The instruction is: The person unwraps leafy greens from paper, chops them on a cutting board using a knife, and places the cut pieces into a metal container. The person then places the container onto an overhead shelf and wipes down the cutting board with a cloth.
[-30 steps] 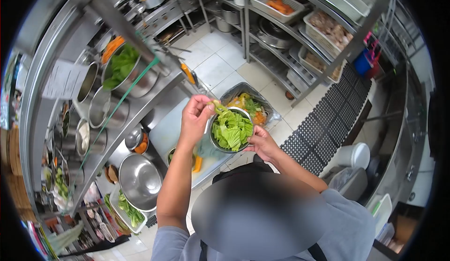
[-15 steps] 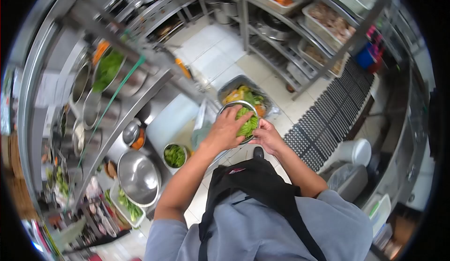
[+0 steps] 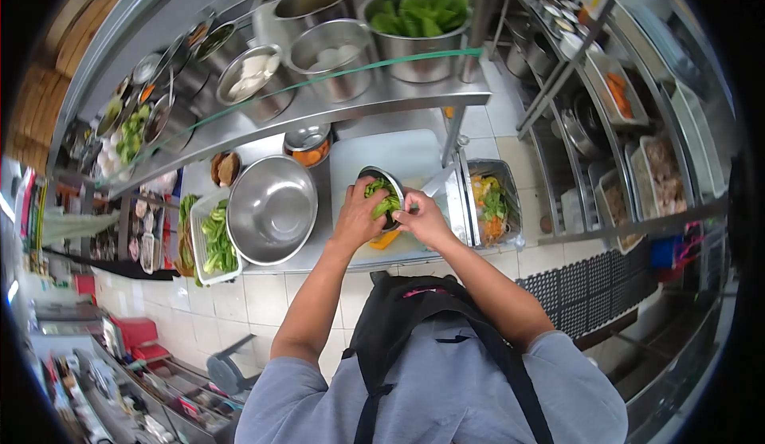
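A small metal bowl (image 3: 401, 192) of cut leafy greens (image 3: 387, 207) is tilted above the pale cutting board (image 3: 398, 147). My right hand (image 3: 422, 219) pinches the bowl's right rim. Over its left side lies my left hand (image 3: 357, 217), with fingers curled onto the greens inside; its fingertips are partly hidden among the leaves. An orange piece (image 3: 385, 240) lies on the board below the bowl. To the left are a large, empty metal bowl (image 3: 272, 209) and a white tray (image 3: 236, 273) of long greens.
A lined bin (image 3: 514, 219) with vegetable scraps stands right of the board. The overhead shelf (image 3: 319, 115) carries several metal pots, one with large green leaves (image 3: 418, 15). A rack (image 3: 575, 174) with food trays is at the right, and a perforated black mat (image 3: 594, 292) lies on the floor.
The view has turned left towards the counter. Both hands and the small bowl have moved from near the scrap bin to over the board. My left hand has gone from the rim onto the greens.
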`<state>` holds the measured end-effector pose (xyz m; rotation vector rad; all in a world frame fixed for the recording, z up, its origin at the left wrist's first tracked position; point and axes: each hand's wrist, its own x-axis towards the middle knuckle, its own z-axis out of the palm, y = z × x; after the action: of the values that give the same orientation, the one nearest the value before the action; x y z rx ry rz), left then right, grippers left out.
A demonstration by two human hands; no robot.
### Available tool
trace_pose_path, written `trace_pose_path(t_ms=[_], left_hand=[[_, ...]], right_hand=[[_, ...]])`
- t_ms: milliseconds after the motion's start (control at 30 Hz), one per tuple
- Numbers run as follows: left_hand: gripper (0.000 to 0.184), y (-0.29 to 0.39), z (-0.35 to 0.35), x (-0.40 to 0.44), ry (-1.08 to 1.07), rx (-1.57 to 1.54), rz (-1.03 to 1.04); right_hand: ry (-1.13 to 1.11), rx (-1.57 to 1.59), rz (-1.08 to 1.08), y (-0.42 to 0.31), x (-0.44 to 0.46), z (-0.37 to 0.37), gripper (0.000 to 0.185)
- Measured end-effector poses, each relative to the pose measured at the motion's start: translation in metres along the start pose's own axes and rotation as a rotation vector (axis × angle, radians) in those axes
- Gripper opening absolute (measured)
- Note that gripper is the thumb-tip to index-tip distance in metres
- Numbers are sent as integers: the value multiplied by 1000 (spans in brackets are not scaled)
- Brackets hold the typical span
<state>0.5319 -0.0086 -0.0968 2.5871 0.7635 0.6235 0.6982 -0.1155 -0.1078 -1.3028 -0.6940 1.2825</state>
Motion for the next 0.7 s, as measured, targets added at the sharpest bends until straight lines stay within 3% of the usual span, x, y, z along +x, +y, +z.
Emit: trace_pose_path(t_ms=[33, 67, 133, 267, 600, 667, 700], left_hand=[[53, -7, -2, -6, 18, -20, -22], [52, -13, -3, -11, 37, -41, -44], [51, -19, 3, -21, 107, -52, -59], [48, -22, 10, -35, 178, -145, -132], [64, -22, 21, -40, 270, -182, -129], [61, -26, 23, -38, 140, -79, -122], [49, -25, 24, -37, 180, -63, -108]], right_hand=[[33, -217, -113, -2, 4, 7, 28], [8, -239, -111, -4, 7, 12, 28], [144, -683, -444, -8, 7, 24, 29], [107, -718, -341, -17, -1, 34, 27], [3, -778, -369, -13, -4, 46, 27], [-45, -880, -380, -8, 6, 37, 25], [-54, -816, -322, -7, 8, 37, 25]])
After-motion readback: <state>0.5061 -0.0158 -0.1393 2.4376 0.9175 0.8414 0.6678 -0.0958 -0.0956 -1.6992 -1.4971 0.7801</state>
